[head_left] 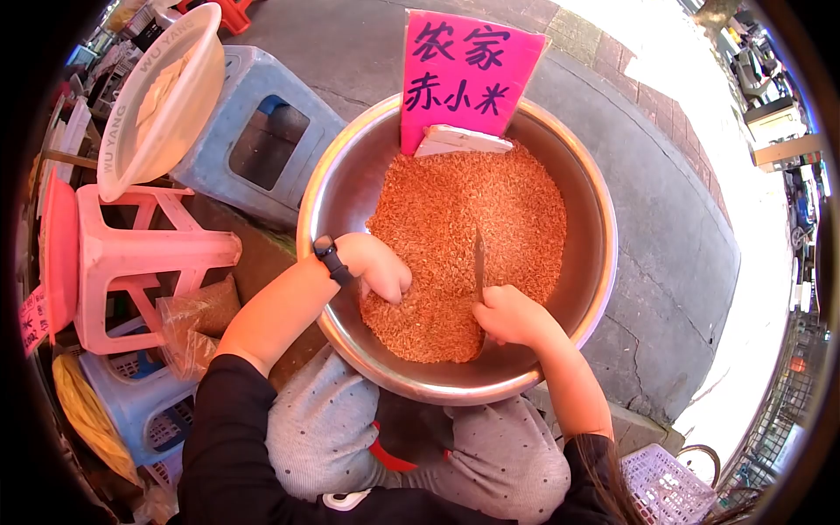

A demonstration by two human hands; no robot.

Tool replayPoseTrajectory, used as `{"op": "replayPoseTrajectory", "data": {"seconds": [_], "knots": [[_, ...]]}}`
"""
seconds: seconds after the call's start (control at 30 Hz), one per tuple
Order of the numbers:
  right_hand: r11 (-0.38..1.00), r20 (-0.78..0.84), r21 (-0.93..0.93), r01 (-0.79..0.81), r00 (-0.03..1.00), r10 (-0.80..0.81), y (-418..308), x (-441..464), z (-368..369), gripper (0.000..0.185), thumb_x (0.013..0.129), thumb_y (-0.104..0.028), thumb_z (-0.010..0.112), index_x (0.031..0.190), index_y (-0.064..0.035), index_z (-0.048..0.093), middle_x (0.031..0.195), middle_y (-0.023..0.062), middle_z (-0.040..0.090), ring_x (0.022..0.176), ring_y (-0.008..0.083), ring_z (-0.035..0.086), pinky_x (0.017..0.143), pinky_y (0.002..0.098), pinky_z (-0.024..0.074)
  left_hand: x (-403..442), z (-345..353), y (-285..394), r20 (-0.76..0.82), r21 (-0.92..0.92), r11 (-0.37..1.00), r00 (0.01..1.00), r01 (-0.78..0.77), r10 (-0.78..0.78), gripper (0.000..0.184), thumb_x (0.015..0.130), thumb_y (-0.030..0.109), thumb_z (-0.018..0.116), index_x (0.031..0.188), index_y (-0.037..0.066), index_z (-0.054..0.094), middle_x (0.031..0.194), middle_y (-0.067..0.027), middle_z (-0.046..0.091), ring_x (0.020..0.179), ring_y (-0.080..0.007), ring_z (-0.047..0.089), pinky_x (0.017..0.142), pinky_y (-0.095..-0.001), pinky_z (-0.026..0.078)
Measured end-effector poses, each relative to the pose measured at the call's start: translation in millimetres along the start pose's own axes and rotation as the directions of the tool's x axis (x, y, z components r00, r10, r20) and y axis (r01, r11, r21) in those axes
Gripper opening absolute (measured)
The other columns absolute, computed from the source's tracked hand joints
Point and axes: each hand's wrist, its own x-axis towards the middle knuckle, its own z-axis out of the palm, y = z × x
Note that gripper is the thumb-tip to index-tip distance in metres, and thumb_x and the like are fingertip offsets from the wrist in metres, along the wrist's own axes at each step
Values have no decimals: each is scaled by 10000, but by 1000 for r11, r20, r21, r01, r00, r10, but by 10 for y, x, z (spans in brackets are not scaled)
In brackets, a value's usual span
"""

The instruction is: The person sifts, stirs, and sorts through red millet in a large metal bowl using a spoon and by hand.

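Observation:
A wide metal bowl point(595, 254) holds a heap of reddish-brown grain point(437, 206). My left hand point(381, 269), with a dark band on its wrist, rests at the left side of the heap, fingers curled down and their tips hidden. At the lower right of the grain, my right hand point(507, 315) is closed around a thin dark knife-like tool point(479, 258); its narrow end points toward the far side of the bowl. A pink sign point(468, 74) with black characters stands at the bowl's back edge, above a whitish block point(464, 140) on the grain.
Left of the bowl are a blue stool point(210, 140), a tilted whitish basin point(206, 87), a pink stool point(92, 254) and a clear bag of grain point(210, 311). A lilac basket point(665, 486) sits at the lower right. My knees are against the bowl's near side.

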Motion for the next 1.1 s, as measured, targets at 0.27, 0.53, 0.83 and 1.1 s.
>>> {"op": "replayPoseTrajectory", "data": {"seconds": [0.27,0.53,0.83,1.1], "knots": [[864,-25,503,-10,999,26,85,84,104,208,865,-147,390,999,-11,474,577,85,551,447,166,571,384,277,449,63,65,-13,-246,-262,872,902,-414,354,331,893,206,456,1095,-35,558,926,-102,624,857,-132,555,763,-296,455],[886,-856,303,351,509,92,304,19,-131,130,865,-83,444,977,-25,475,650,153,548,581,267,582,542,356,429,-242,-82,-74,-964,-176,715,267,-677,15,288,868,63,469,1134,37,576,1054,-40,593,973,-125,527,838,-276,426],[984,-693,-33,176,705,-149,131,-410,-133,231,828,-194,613,716,3,568,510,139,532,478,239,571,488,340,423,-552,405,243,-580,-19,994,809,108,-99,340,819,316,446,773,42,641,735,-174,616,722,-362,595,678,-435,467],[998,71,60,-4,998,0,-154,-330,-47,520,802,-457,608,620,28,645,482,107,560,487,191,608,496,307,478,-260,596,481,-466,195,980,883,31,64,243,703,217,528,690,2,639,635,-190,588,626,-372,576,589,-446,460]]}}
